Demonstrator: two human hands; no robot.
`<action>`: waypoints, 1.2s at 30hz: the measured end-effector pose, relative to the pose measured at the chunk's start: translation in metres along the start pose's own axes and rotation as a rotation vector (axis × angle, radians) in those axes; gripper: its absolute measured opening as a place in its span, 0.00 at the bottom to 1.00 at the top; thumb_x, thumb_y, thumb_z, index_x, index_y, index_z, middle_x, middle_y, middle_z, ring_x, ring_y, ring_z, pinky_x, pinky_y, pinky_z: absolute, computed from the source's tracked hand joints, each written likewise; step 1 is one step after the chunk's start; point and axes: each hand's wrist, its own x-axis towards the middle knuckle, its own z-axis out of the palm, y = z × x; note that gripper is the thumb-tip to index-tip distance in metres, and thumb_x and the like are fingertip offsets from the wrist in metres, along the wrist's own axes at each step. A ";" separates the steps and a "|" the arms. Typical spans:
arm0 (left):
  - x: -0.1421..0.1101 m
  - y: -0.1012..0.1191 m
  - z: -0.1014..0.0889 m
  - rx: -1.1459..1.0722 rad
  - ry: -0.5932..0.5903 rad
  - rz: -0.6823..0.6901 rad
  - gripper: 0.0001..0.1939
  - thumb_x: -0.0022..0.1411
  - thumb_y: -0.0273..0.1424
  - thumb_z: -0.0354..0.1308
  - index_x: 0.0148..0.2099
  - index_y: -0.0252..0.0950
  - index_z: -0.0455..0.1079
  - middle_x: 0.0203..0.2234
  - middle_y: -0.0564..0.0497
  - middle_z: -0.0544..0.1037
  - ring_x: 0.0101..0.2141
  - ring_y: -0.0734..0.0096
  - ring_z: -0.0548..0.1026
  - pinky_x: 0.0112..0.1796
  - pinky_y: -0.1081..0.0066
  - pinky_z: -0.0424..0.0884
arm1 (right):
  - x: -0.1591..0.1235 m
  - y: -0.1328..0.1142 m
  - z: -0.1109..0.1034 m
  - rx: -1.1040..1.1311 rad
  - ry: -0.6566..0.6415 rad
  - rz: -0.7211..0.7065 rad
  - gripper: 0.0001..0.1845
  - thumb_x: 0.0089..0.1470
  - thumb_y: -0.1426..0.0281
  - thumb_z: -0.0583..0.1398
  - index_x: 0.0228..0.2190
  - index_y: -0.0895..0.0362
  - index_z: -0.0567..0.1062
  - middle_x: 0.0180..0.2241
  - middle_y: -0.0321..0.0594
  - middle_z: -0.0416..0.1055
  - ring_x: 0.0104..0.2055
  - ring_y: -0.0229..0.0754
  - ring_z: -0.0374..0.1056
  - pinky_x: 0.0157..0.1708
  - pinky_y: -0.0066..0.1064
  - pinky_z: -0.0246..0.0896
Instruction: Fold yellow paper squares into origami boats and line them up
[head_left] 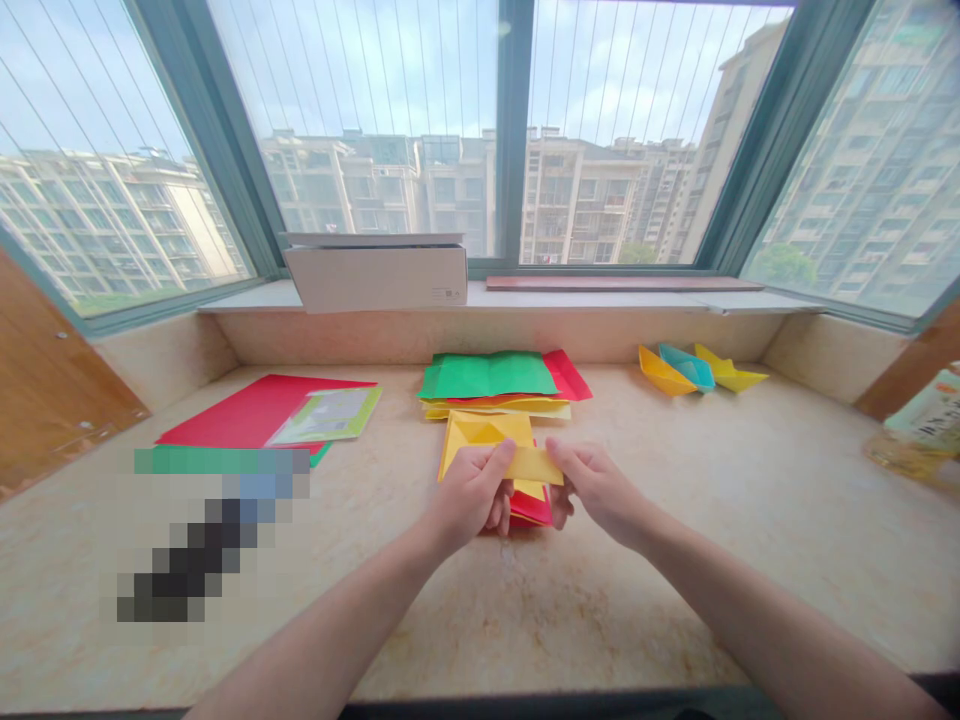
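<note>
Paper (pixel 537 466), folded into a yellow strip, stretches above the counter (pixel 787 480) between the left hand (pixel 480 483) and right hand (pixel 598 487), each pinched closed on an end. Three boats (pixel 686 367) look finished; this strip seems partway, the green sheet (pixel 487 375) only creased. From here the bottle label (pixel 936 412) is unreadable.

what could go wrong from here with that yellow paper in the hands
The small yellow paper is pinched between the left hand and the right hand, so an uneven pull might crease or tear it. The hands are also close above the yellow and red folded papers, which could get nudged. Just behind, the uneven paper stack might slide if bumped.
</note>
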 end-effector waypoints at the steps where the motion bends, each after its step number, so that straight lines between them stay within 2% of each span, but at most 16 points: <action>1: 0.000 0.000 -0.001 -0.013 -0.013 0.005 0.31 0.61 0.57 0.50 0.21 0.35 0.60 0.06 0.57 0.61 0.08 0.78 0.62 0.11 0.79 0.51 | 0.000 -0.001 0.000 0.005 0.005 -0.002 0.35 0.59 0.44 0.52 0.17 0.60 0.70 0.12 0.37 0.67 0.13 0.34 0.64 0.16 0.25 0.52; 5: -0.005 0.001 -0.001 -0.016 -0.131 0.065 0.29 0.59 0.57 0.53 0.27 0.34 0.64 0.13 0.54 0.69 0.12 0.77 0.66 0.15 0.78 0.58 | -0.001 0.001 0.002 0.051 -0.015 0.038 0.34 0.59 0.44 0.52 0.18 0.60 0.69 0.13 0.35 0.66 0.14 0.34 0.65 0.16 0.25 0.52; 7: -0.007 0.001 0.001 0.056 -0.155 0.083 0.29 0.60 0.56 0.54 0.26 0.34 0.64 0.13 0.54 0.69 0.13 0.77 0.66 0.16 0.78 0.59 | 0.000 0.003 0.003 0.069 -0.073 0.055 0.33 0.59 0.44 0.51 0.21 0.60 0.70 0.14 0.35 0.67 0.14 0.34 0.65 0.16 0.24 0.53; 11: -0.008 -0.001 0.001 0.241 -0.142 0.130 0.36 0.65 0.56 0.45 0.17 0.33 0.62 0.10 0.51 0.66 0.13 0.79 0.63 0.17 0.77 0.56 | 0.001 0.007 0.004 0.086 -0.112 0.063 0.34 0.59 0.43 0.50 0.24 0.60 0.71 0.15 0.35 0.68 0.16 0.35 0.66 0.18 0.25 0.55; 13: -0.007 -0.002 0.001 0.269 -0.135 0.124 0.37 0.66 0.56 0.42 0.16 0.33 0.63 0.09 0.51 0.66 0.13 0.79 0.62 0.17 0.77 0.55 | 0.001 0.007 0.003 0.079 -0.122 0.048 0.34 0.59 0.43 0.51 0.22 0.60 0.71 0.15 0.36 0.69 0.17 0.35 0.65 0.19 0.26 0.56; 18: -0.006 -0.002 0.001 0.185 -0.128 0.086 0.36 0.65 0.57 0.44 0.18 0.33 0.65 0.12 0.50 0.69 0.13 0.78 0.64 0.17 0.77 0.57 | -0.001 0.006 0.000 0.035 -0.262 -0.046 0.29 0.60 0.48 0.56 0.25 0.62 0.78 0.23 0.41 0.76 0.23 0.34 0.66 0.25 0.26 0.59; 22: -0.007 -0.001 0.002 0.208 -0.082 0.114 0.37 0.64 0.58 0.44 0.15 0.34 0.62 0.09 0.52 0.65 0.12 0.79 0.60 0.16 0.77 0.54 | -0.001 0.013 0.000 0.139 -0.262 0.021 0.30 0.60 0.49 0.56 0.25 0.62 0.76 0.21 0.40 0.75 0.22 0.35 0.67 0.25 0.27 0.58; 26: -0.007 -0.003 0.001 0.235 -0.103 0.175 0.36 0.63 0.59 0.45 0.19 0.33 0.66 0.09 0.53 0.64 0.13 0.80 0.60 0.17 0.77 0.54 | -0.003 0.015 0.001 0.264 -0.325 0.100 0.28 0.59 0.48 0.57 0.25 0.61 0.73 0.18 0.36 0.72 0.20 0.35 0.69 0.26 0.27 0.59; 32: -0.008 -0.003 0.001 0.204 -0.170 0.128 0.37 0.65 0.57 0.43 0.16 0.33 0.64 0.11 0.48 0.68 0.15 0.76 0.66 0.17 0.77 0.56 | -0.008 0.011 0.002 0.102 -0.413 0.075 0.28 0.60 0.49 0.56 0.31 0.62 0.77 0.27 0.41 0.76 0.26 0.36 0.72 0.27 0.26 0.62; 36: -0.009 0.000 0.004 0.186 -0.157 0.124 0.37 0.64 0.57 0.46 0.15 0.33 0.63 0.10 0.50 0.66 0.13 0.78 0.64 0.16 0.77 0.55 | -0.009 0.015 0.003 0.136 -0.431 0.080 0.27 0.61 0.50 0.56 0.31 0.62 0.77 0.28 0.41 0.76 0.26 0.36 0.73 0.28 0.26 0.64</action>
